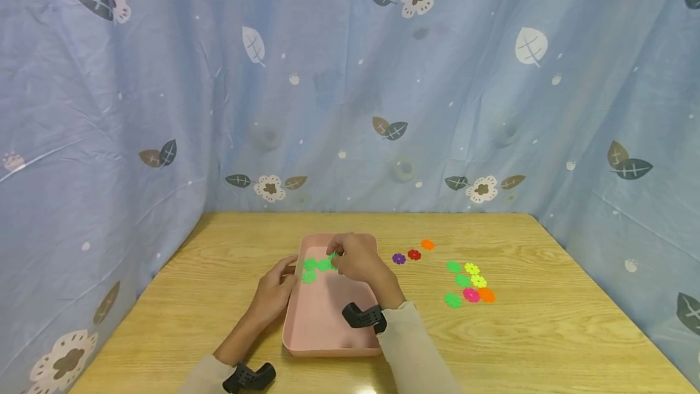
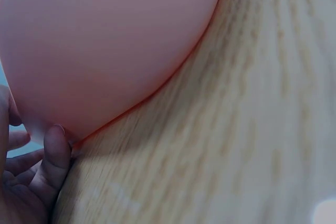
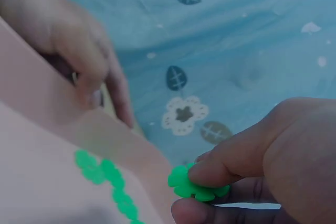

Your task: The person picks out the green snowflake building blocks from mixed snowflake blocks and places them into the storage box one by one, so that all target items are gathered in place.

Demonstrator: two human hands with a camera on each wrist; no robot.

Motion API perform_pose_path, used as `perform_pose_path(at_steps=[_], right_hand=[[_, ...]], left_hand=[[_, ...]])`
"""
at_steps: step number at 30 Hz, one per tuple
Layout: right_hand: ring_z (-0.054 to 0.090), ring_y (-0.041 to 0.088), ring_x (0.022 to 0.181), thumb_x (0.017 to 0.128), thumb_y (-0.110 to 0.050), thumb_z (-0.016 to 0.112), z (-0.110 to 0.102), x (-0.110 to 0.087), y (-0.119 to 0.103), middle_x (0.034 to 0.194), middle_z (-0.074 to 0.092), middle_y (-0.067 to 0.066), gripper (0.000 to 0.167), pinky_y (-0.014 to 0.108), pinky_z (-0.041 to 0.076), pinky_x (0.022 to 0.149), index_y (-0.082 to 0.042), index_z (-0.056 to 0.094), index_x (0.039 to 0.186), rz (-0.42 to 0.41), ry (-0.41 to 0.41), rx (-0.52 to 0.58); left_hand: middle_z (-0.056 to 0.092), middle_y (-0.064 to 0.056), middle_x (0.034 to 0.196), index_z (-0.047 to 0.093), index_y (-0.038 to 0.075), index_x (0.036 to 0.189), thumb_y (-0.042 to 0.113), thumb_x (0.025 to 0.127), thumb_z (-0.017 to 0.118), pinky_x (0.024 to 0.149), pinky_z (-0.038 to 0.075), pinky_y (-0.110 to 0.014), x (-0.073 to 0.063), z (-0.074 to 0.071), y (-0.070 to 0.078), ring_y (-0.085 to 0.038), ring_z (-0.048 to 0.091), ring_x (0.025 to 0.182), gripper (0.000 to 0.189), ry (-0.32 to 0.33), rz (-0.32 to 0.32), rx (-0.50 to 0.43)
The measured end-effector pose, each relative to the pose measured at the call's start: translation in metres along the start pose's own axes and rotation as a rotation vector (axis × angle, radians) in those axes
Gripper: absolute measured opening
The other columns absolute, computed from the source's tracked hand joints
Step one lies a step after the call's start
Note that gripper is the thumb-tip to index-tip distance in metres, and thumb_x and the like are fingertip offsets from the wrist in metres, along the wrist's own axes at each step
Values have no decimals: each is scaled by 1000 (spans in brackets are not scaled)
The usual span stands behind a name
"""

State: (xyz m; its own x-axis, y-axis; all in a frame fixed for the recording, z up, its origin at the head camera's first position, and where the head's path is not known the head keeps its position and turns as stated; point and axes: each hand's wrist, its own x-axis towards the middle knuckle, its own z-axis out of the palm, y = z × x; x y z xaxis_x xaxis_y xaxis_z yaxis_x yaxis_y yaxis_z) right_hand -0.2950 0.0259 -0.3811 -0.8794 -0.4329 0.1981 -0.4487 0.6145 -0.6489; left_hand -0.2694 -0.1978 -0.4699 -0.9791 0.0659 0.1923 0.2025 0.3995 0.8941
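Observation:
My right hand [image 1: 355,257] pinches a green flower-shaped plastic disc [image 3: 184,184] between thumb and fingers, over the far part of a pink tray [image 1: 333,327]. Inside the tray, near its far left corner, lie several more green flower discs [image 1: 309,276], close together; whether they are joined I cannot tell. At the tray's left wall is my left hand [image 1: 276,290], its fingers bent at the rim. In the left wrist view the left thumb [image 2: 55,148] touches the outside of the wall, low down near the table.
On the wooden table [image 1: 547,333], right of the tray, lie loose flower discs: purple [image 1: 398,258], dark red [image 1: 414,255], orange [image 1: 428,244], and a group of green [image 1: 452,300], yellow [image 1: 471,269], pink [image 1: 471,295] and orange. Blue curtains [image 1: 328,78] surround the table's back and sides.

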Motion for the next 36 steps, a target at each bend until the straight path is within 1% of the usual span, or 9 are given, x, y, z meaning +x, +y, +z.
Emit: perform_pose_path(at_steps=[1, 2, 5, 10, 14, 20, 26, 33, 36], right_hand=[[63, 7, 57, 93, -1, 63, 3, 0, 1, 74, 63, -4, 13, 35, 53, 78, -4, 72, 102, 0, -8, 4], [63, 8, 57, 92, 1, 63, 5, 1, 2, 76, 63, -2, 14, 30, 53, 70, -1, 71, 103, 1, -16, 21], [64, 12, 58, 90, 8, 59, 12, 3, 6, 81, 64, 5, 20, 25, 52, 58, 7, 70, 107, -3, -32, 98], [63, 12, 55, 89, 10, 58, 21, 6, 12, 86, 66, 9, 25, 23, 51, 55, 9, 70, 111, 7, -50, 123], [63, 14, 54, 88, 11, 60, 25, 6, 13, 86, 67, 10, 26, 25, 51, 56, 8, 71, 112, 12, -56, 118], [65, 15, 68, 84, 14, 64, 28, 6, 14, 96, 72, 14, 30, 24, 50, 61, 7, 73, 111, 6, -65, 77], [70, 24, 69, 87, 13, 64, 31, 7, 16, 90, 71, 16, 30, 25, 53, 60, 7, 72, 115, 82, -120, 123], [64, 17, 76, 84, 12, 71, 30, 6, 16, 95, 69, 16, 34, 28, 56, 67, 4, 71, 117, 110, -140, 83], [65, 17, 79, 82, 12, 72, 30, 7, 16, 97, 70, 17, 37, 30, 58, 71, 4, 70, 118, 123, -145, 86]], left_hand=[[64, -16, 131, 47, 7, 150, 15, 103, 49, 91, 57, -44, 0, 0, -1, -31, 66, 114, 48, 1, -1, 4], [64, -16, 131, 47, 7, 150, 15, 103, 48, 91, 57, -44, -1, 0, -1, -31, 66, 114, 48, -2, -2, -1], [64, -16, 132, 47, 8, 150, 15, 103, 48, 92, 57, -44, -1, 0, -1, -32, 65, 115, 48, 1, -5, 2], [62, -16, 134, 46, 9, 151, 16, 104, 48, 93, 56, -45, -1, 1, 1, -33, 64, 117, 48, -9, -13, 2], [63, -15, 134, 48, 10, 150, 16, 104, 48, 95, 55, -46, 0, 1, 2, -32, 64, 118, 46, 2, -13, 20], [64, -16, 133, 48, 9, 150, 16, 104, 47, 94, 56, -46, -1, 0, 2, -33, 65, 117, 46, 6, -3, 23], [62, -17, 134, 47, 8, 150, 16, 105, 47, 92, 57, -45, -2, 0, 2, -34, 65, 117, 46, -6, -4, 13], [61, -18, 134, 45, 6, 151, 14, 104, 46, 92, 57, -45, -2, -1, 3, -35, 64, 117, 47, -21, -7, 2], [61, -18, 134, 44, 6, 151, 15, 104, 46, 92, 57, -45, -2, -1, 3, -35, 64, 117, 48, -30, -5, -2]])
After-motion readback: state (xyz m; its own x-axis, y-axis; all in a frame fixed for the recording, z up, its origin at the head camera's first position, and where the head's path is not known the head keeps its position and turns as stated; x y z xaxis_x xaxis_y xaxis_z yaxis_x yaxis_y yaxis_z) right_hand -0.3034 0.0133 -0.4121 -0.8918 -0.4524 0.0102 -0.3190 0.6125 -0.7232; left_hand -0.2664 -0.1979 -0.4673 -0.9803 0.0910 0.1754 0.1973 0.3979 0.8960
